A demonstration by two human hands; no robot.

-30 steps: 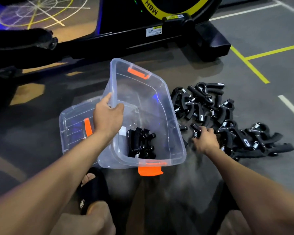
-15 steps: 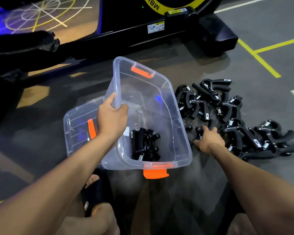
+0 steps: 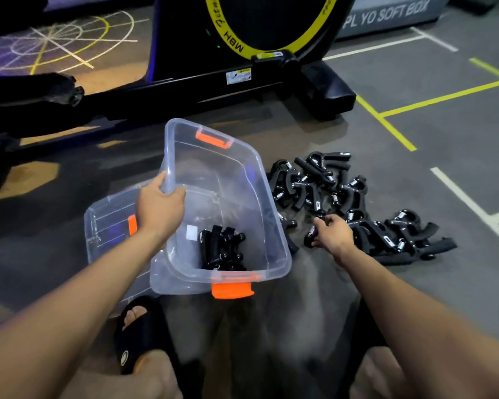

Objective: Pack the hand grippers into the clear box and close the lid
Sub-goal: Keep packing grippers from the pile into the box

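A person's left hand [image 3: 159, 207] still grips the tilted clear box [image 3: 231, 197] holding a few hand grippers [image 3: 222, 249], while the right hand [image 3: 333, 234] has now closed on one gripper [image 3: 311, 236] at the floor pile [image 3: 357, 203], too tangled to count.

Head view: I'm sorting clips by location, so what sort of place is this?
Most likely a gym or fitness room. A black exercise machine with a yellow-ringed wheel stands behind the clear box, the grey floor carries painted yellow and white lines, and a pile of hand grippers lies on it.
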